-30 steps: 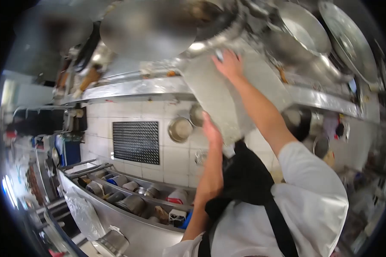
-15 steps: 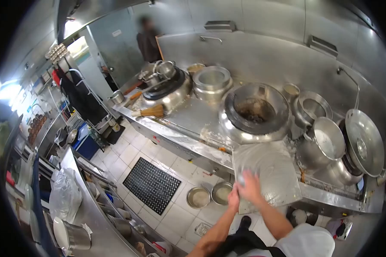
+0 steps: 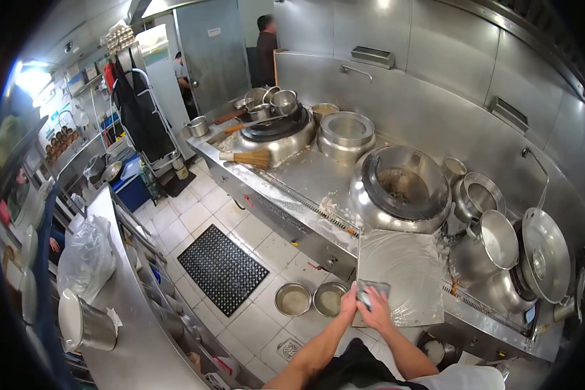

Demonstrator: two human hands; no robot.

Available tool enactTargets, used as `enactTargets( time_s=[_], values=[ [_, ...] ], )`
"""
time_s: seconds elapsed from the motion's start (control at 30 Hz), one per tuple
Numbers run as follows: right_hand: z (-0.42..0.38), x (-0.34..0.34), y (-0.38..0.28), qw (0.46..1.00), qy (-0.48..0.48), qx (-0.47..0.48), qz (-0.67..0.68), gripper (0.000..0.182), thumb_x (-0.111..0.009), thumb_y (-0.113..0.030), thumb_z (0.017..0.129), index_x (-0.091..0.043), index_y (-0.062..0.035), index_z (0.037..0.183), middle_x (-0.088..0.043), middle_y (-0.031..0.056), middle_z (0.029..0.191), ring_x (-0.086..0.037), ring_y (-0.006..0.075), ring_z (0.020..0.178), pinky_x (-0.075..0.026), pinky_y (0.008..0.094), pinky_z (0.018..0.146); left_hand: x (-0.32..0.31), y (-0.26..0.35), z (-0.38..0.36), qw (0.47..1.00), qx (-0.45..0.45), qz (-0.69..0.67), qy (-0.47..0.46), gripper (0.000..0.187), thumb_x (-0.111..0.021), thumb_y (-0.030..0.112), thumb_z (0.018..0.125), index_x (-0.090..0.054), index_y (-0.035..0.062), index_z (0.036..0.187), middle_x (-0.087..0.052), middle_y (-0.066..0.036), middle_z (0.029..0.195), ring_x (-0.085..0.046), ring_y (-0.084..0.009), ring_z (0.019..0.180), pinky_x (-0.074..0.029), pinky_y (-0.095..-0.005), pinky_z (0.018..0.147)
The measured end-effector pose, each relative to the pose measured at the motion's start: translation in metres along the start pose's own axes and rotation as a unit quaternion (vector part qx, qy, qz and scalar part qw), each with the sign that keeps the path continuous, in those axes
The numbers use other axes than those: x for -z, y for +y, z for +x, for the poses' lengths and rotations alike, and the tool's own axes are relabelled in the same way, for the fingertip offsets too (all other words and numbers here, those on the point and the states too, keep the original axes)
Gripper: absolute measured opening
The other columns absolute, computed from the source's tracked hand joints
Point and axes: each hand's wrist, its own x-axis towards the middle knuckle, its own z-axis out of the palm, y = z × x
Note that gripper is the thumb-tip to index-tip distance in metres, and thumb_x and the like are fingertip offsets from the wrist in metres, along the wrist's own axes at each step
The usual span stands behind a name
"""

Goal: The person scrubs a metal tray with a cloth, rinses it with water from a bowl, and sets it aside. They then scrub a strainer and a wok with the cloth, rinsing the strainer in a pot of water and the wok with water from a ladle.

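Observation:
A flat metal sheet [image 3: 406, 276] with streaks of suds lies tilted against the front of the stove, below the open wok burner [image 3: 402, 188]. My right hand [image 3: 375, 314] presses a grey-green scouring pad [image 3: 378, 286] onto the sheet near its left edge. Right beside it, my left hand [image 3: 348, 303] closes around that left edge, with its fingertips partly hidden. The two hands are close together, almost touching.
A straw brush [image 3: 250, 158] lies on the steel stove [image 3: 292, 175]. Pots [image 3: 494, 240] and a large wok [image 3: 546, 253] stand at right. Two metal basins [image 3: 293, 299] and a black mat [image 3: 222, 270] are on the tiled floor. A person [image 3: 265, 52] stands at the back.
My right hand has moved with the pad down the sheet to its left edge, close to my left hand. The head view has shifted, and a second person now shows in the doorway.

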Motion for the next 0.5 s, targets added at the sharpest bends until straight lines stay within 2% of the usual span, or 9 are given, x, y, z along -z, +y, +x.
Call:
enactTargets(
  time_s=[0.03, 0.13, 0.17, 0.2, 0.27, 0.37, 0.4, 0.43, 0.5],
  values=[
    [-0.009, 0.021, 0.01, 0.999, -0.035, -0.011, 0.005, 0.061, -0.068, -0.032, 0.087, -0.051, 0.0003, 0.136, -0.055, 0.0219, 0.137, -0.048, 0.0405, 0.131, -0.027, 0.0526, 0.115, 0.004, 0.003, -0.009, 0.999, 0.01, 0.037, 0.038, 0.071, -0.055, 0.06, 0.094, -0.068, -0.0049, 0.116, -0.069, -0.015, 0.114, -0.061, -0.0222, 0.106, -0.046, -0.0357, 0.096],
    [0.014, 0.071, 0.096, 0.973, 0.066, -0.198, -0.101, 0.066, -0.069, -0.033, 0.085, -0.049, 0.0006, 0.139, -0.05, 0.0245, 0.143, -0.044, 0.0407, 0.134, -0.028, 0.0508, 0.115, 0.017, -0.022, 0.003, 0.999, -0.01, -0.012, 0.029, 0.072, -0.056, 0.062, 0.092, -0.068, -0.0047, 0.118, -0.069, -0.014, 0.115, -0.061, -0.0208, 0.109, -0.045, -0.0342, 0.097],
    [0.037, 0.084, 0.129, 0.95, 0.054, -0.282, -0.123, 0.066, -0.066, -0.034, 0.088, -0.047, 0.0024, 0.14, -0.047, 0.0245, 0.145, -0.041, 0.04, 0.137, -0.028, 0.0508, 0.115, 0.02, -0.031, 0.005, 0.993, -0.063, 0.072, 0.07, 0.073, -0.055, 0.062, 0.093, -0.066, -0.005, 0.121, -0.069, -0.012, 0.115, -0.06, -0.0181, 0.108, -0.045, -0.0324, 0.098],
    [0.074, 0.084, 0.135, 0.947, 0.092, -0.272, -0.146, 0.065, -0.065, -0.034, 0.089, -0.048, 0.0031, 0.139, -0.048, 0.0245, 0.145, -0.042, 0.0394, 0.137, -0.028, 0.051, 0.115, 0.021, -0.032, 0.0, 0.992, -0.053, 0.071, 0.087, 0.073, -0.055, 0.062, 0.093, -0.066, -0.005, 0.121, -0.069, -0.012, 0.115, -0.06, -0.0181, 0.108, -0.045, -0.0324, 0.098],
    [0.094, 0.062, 0.131, 0.948, 0.103, -0.251, -0.165, 0.064, -0.064, -0.035, 0.09, -0.048, 0.0039, 0.139, -0.048, 0.0244, 0.144, -0.042, 0.0387, 0.137, -0.028, 0.0512, 0.115, 0.012, -0.021, -0.005, 0.998, -0.03, -0.059, -0.021, 0.074, -0.052, 0.063, 0.095, -0.064, -0.0041, 0.124, -0.069, -0.012, 0.115, -0.058, -0.0163, 0.109, -0.043, -0.032, 0.1],
    [0.095, -0.009, 0.05, 0.995, 0.001, 0.065, -0.079, 0.061, -0.065, -0.035, 0.089, -0.052, 0.0011, 0.137, -0.054, 0.0235, 0.138, -0.047, 0.0389, 0.132, -0.03, 0.0497, 0.115, 0.014, -0.02, 0.014, 0.995, -0.016, 0.088, 0.036, 0.075, -0.048, 0.064, 0.096, -0.064, -0.0019, 0.126, -0.068, -0.011, 0.116, -0.058, -0.0167, 0.11, -0.04, -0.0322, 0.103],
    [0.096, -0.007, 0.048, 0.994, -0.048, 0.087, -0.049, 0.061, -0.066, -0.035, 0.089, -0.052, 0.0002, 0.136, -0.055, 0.023, 0.137, -0.048, 0.0394, 0.131, -0.031, 0.0504, 0.114, 0.023, -0.013, 0.021, 0.99, -0.029, 0.129, 0.047, 0.076, -0.047, 0.066, 0.096, -0.064, -0.0011, 0.127, -0.068, -0.011, 0.118, -0.058, -0.0176, 0.111, -0.04, -0.0325, 0.104],
    [0.11, -0.007, 0.062, 0.992, -0.086, 0.092, -0.032, 0.06, -0.067, -0.034, 0.088, -0.053, -0.0006, 0.136, -0.056, 0.0225, 0.137, -0.049, 0.0399, 0.13, -0.032, 0.0512, 0.113, 0.036, -0.009, 0.026, 0.99, -0.034, 0.111, 0.085, 0.076, -0.047, 0.066, 0.096, -0.064, -0.0011, 0.127, -0.068, -0.011, 0.118, -0.058, -0.0176, 0.111, -0.04, -0.0325, 0.104],
    [0.151, 0.001, 0.119, 0.995, 0.012, -0.069, -0.067, 0.062, -0.07, -0.034, 0.085, -0.054, -0.0016, 0.136, -0.057, 0.0221, 0.135, -0.049, 0.0405, 0.13, -0.032, 0.0539, 0.112, 0.02, 0.014, 0.002, 0.999, -0.004, 0.033, 0.014, 0.077, -0.047, 0.067, 0.095, -0.063, 0.0008, 0.129, -0.066, -0.012, 0.123, -0.058, -0.0194, 0.115, -0.039, -0.0328, 0.105]
  ],
)
